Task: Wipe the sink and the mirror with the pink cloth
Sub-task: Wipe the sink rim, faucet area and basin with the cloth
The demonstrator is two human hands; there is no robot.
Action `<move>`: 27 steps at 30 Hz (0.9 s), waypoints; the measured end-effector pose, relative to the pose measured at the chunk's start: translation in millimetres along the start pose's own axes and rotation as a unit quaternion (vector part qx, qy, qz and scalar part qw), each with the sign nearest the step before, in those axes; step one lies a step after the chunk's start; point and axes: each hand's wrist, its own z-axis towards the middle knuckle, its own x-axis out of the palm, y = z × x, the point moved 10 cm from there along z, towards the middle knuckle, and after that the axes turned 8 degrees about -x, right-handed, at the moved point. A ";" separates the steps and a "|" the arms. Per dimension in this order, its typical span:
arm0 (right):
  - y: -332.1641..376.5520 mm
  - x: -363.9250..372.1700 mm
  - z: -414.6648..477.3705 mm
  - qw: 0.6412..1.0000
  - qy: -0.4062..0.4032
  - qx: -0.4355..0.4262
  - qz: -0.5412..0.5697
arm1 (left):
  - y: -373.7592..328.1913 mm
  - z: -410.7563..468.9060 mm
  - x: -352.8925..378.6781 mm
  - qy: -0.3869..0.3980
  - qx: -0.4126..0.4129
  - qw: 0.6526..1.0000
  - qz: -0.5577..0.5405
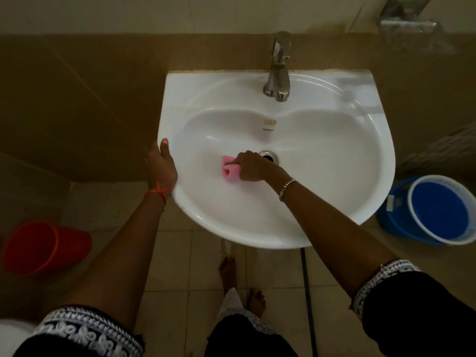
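Note:
A white wall-mounted sink (pixel 334 155) fills the middle of the view, with a steel tap (pixel 278 70) at its back and a drain (pixel 269 156) in the bowl. My right hand (pixel 251 166) presses a folded pink cloth (pixel 229 171) against the bowl floor, just left of the drain. My left hand (pixel 162 166) grips the sink's left rim, thumb on top. The mirror is out of view.
A red bucket (pixel 43 247) lies on the tiled floor at the lower left. A blue bucket (pixel 438 212) with a white rim stands at the right, beside the sink. A metal fitting (pixel 407 24) is on the wall at top right. My bare feet stand below the sink.

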 end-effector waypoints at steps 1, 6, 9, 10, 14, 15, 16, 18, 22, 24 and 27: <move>2.3 3.6 -4.2 1.000 0.029 -0.005 -0.001 | 0.4 0.9 -0.9 -0.001 0.002 1.000 -0.002; 18.5 22.5 -33.0 0.984 0.177 -0.016 0.006 | 1.8 2.1 -2.5 -0.005 -0.002 1.000 -0.002; 26.8 28.6 -52.2 0.971 0.236 -0.015 0.024 | 0.1 1.8 -1.2 -0.004 -0.003 1.000 0.004; 29.1 29.6 -58.5 0.967 0.251 -0.015 0.032 | -0.4 1.5 -1.5 -0.006 -0.005 1.000 0.015; 34.7 26.8 -81.0 0.953 0.297 -0.014 0.050 | -0.1 3.2 -0.6 -0.003 0.000 1.000 0.030; 34.9 25.8 -85.7 0.950 0.306 -0.013 0.050 | -2.3 2.1 -1.0 -0.004 0.004 0.999 0.035; 35.3 24.1 -90.7 0.948 0.316 -0.011 0.048 | -4.7 1.0 -1.3 -0.005 0.004 0.999 0.038; 36.0 20.6 -98.6 0.942 0.332 -0.006 0.048 | -6.0 0.5 -0.3 -0.002 0.006 1.000 0.031; 43.7 16.2 -109.6 0.930 0.363 -0.001 0.051 | -4.9 0.1 -1.2 -0.007 0.010 0.999 0.041; 49.6 14.4 -113.8 0.924 0.381 -0.003 0.038 | -5.5 -0.8 -0.3 -0.005 0.011 0.999 0.047; 45.8 -0.7 -117.7 0.925 0.380 0.011 0.009 | -7.5 -2.0 -1.2 -0.002 0.022 0.999 0.047</move>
